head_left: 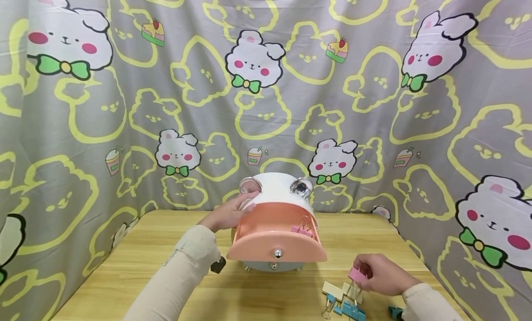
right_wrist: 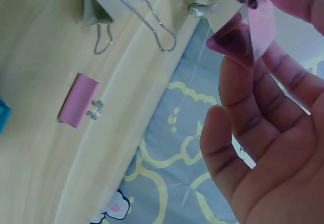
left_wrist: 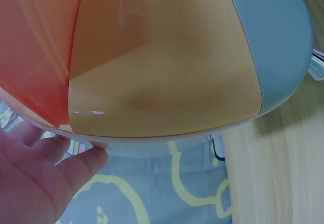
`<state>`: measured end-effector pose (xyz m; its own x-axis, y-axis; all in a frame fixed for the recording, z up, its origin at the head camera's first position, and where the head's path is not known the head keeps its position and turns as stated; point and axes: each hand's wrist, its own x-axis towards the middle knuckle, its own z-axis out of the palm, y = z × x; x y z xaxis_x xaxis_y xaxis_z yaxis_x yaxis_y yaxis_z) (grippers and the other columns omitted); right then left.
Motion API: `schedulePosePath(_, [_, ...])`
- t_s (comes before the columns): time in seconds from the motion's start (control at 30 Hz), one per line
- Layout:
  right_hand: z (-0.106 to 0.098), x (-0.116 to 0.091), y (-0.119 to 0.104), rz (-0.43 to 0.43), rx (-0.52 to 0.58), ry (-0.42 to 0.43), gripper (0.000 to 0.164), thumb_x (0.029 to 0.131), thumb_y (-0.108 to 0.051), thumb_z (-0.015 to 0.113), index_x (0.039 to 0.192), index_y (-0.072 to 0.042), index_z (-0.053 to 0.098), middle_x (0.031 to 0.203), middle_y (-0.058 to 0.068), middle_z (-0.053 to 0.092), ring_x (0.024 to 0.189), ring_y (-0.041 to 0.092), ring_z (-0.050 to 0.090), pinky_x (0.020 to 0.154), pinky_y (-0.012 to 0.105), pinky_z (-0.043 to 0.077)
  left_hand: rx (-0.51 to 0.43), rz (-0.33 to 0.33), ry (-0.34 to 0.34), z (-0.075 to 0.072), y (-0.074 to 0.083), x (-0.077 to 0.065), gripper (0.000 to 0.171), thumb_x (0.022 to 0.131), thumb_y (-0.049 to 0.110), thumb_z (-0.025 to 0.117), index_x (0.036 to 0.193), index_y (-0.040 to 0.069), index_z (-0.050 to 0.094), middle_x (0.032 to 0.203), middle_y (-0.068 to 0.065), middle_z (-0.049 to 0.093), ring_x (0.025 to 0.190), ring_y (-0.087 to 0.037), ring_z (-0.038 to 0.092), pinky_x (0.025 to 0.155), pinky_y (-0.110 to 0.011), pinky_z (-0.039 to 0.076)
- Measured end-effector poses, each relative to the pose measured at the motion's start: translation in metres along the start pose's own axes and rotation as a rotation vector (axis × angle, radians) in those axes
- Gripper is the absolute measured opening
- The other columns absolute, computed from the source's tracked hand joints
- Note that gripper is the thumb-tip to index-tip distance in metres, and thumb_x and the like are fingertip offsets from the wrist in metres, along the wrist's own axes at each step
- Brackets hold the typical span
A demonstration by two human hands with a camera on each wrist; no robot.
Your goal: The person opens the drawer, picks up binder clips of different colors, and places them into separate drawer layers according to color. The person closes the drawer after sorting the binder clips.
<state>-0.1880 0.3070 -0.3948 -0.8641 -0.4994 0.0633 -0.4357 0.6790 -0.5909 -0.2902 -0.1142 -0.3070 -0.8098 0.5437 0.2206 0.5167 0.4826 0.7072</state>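
A rounded white desktop drawer box (head_left: 274, 188) with two shiny round eyes has its orange drawer (head_left: 276, 245) pulled out. Pink binder clips (head_left: 303, 229) lie inside at the drawer's right. My left hand (head_left: 229, 213) rests on the box's upper left side, fingers stretched towards one eye. Right of the box, my right hand (head_left: 384, 275) pinches a pink binder clip (right_wrist: 253, 29) by thumb and fingers, above several loose clips. Among these are a cream binder clip (head_left: 332, 290) and a teal binder clip (head_left: 353, 311).
Another pink binder clip (right_wrist: 79, 100) lies on the wooden table (head_left: 145, 247), seen in the right wrist view. A grey-blue lower drawer (head_left: 262, 266) sits under the orange one. A patterned curtain (head_left: 266, 113) hangs behind and along both sides.
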Motion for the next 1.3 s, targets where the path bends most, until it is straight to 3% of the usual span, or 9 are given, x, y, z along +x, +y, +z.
schedulePosePath(0.5, [-0.006,0.011,-0.01,-0.031,-0.016,0.041,0.018,0.08,-0.012,0.075,0.093,-0.013,0.062,0.075,-0.008,0.058,0.063,0.005,0.051,0.054,0.025,0.046,0.02,0.018,0.003,-0.002,-0.001,0.0,0.052,0.103,0.033,0.047,0.15,0.011,0.036,0.154,-0.01,0.034,0.141,-0.031,0.027,0.112,-0.052,0.022])
schedulePosePath(0.77, [-0.011,0.015,-0.018,0.03,0.008,0.034,0.019,0.084,-0.014,0.074,0.097,-0.01,0.061,0.076,-0.003,0.058,0.061,0.009,0.053,0.051,0.027,0.049,0.021,0.019,0.001,-0.001,-0.005,0.004,0.053,0.103,0.034,0.047,0.151,0.013,0.035,0.154,-0.008,0.033,0.142,-0.03,0.025,0.112,-0.052,0.022])
schedulePosePath(1.03, [-0.014,0.021,-0.025,-0.019,-0.064,0.076,0.021,0.082,-0.016,0.076,0.097,-0.011,0.062,0.077,-0.007,0.057,0.066,0.006,0.052,0.057,0.025,0.047,0.011,-0.007,-0.003,0.001,-0.007,0.004,0.053,0.103,0.037,0.048,0.15,0.016,0.036,0.155,-0.006,0.033,0.142,-0.029,0.026,0.112,-0.053,0.022])
schedulePosePath(1.3, [-0.017,0.027,-0.036,-0.044,-0.081,0.114,0.02,0.081,-0.014,0.076,0.094,-0.012,0.062,0.075,-0.008,0.056,0.065,0.006,0.052,0.057,0.025,0.047,0.008,0.027,-0.03,0.001,-0.006,0.001,0.054,0.104,0.034,0.045,0.152,0.013,0.032,0.156,-0.007,0.029,0.142,-0.029,0.025,0.112,-0.052,0.022])
